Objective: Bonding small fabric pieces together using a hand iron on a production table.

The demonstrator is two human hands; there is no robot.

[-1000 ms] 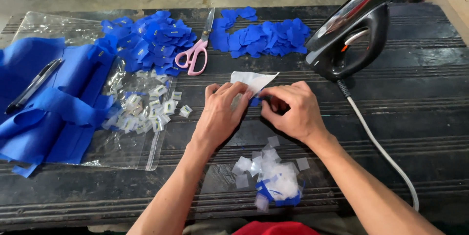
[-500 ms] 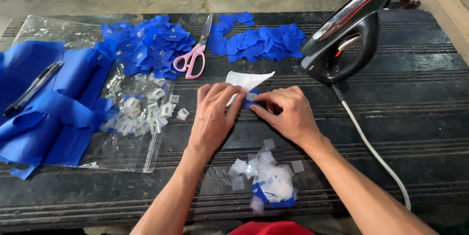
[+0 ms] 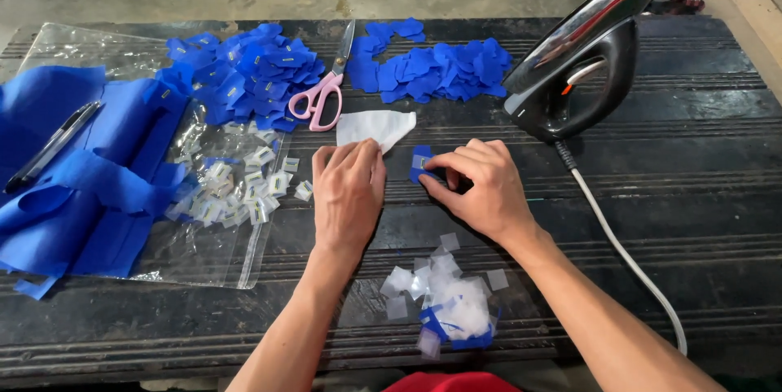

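My right hand (image 3: 481, 188) pinches a small blue fabric piece (image 3: 419, 162) that carries a white label, holding it against the black table (image 3: 700, 164). My left hand (image 3: 349, 191) lies flat next to it, fingertips on the lower edge of a white cloth piece (image 3: 376, 127). The two hands are a few centimetres apart.
Pink-handled scissors (image 3: 324, 91) lie between two heaps of blue cut pieces (image 3: 244, 74) (image 3: 432, 66). An upright black iron (image 3: 582, 58) stands at right, its white cord (image 3: 627, 258) trailing toward me. A clear bag with small labels (image 3: 236, 188), blue cloth (image 3: 73, 172) with a pen (image 3: 53, 146), and white scraps (image 3: 448, 302) lie near.
My left hand has slid off the blue piece and now rests flat beside it. My right hand keeps the piece pinned at the same spot.
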